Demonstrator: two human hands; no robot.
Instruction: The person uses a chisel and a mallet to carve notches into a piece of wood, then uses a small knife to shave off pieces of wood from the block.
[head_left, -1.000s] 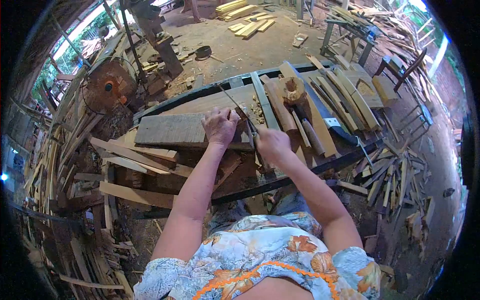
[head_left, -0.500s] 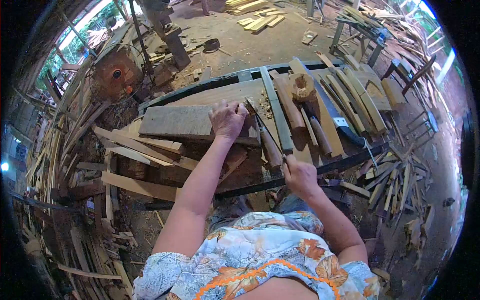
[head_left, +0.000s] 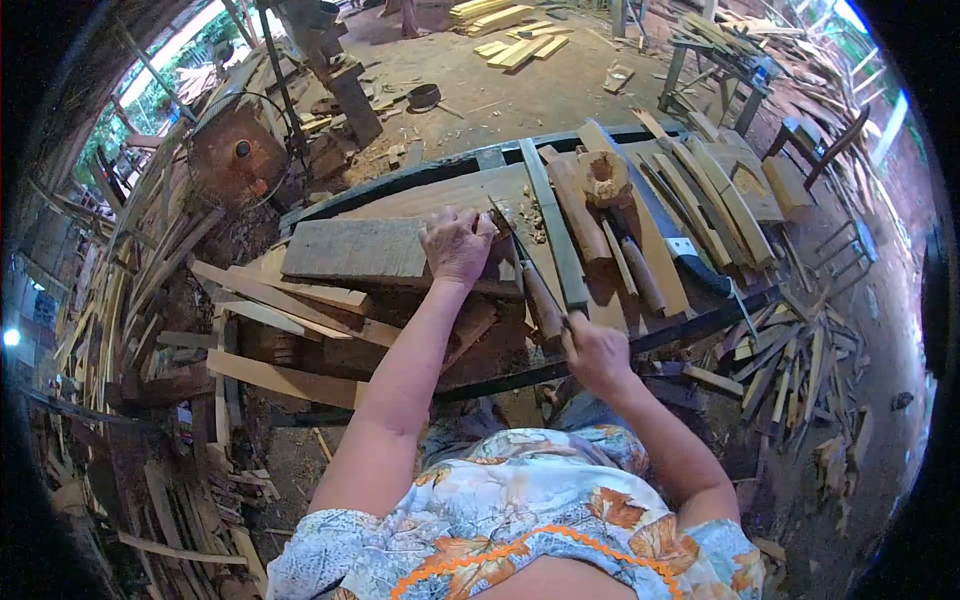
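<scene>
My left hand (head_left: 458, 243) rests on the right part of a thick grey-brown board (head_left: 352, 248), its fingers bent and closed; whatever lies under the fingertips is hidden. Past those fingertips runs a long, narrow, dark blade (head_left: 517, 242), slanting from its tip near the board's right end down toward me. My right hand (head_left: 598, 352) is wrapped round the near end of this bladed tool, covering its handle. Just right of the blade is a strip of greenish-grey wood (head_left: 553, 222), and a round wooden handle (head_left: 542, 300) lies close by.
Right on the bench lie a handsaw with a black handle (head_left: 700, 270), a hollowed wooden block (head_left: 603, 180) and several wood strips (head_left: 725, 195). Wood shavings (head_left: 535, 215) sit beside the strip. Loose slats (head_left: 285, 375) stick out at left. A round fan (head_left: 238, 150) stands far left.
My right hand and the blade have shifted slightly to the left. My left hand stays on the board, and the whole view has tilted a little.
</scene>
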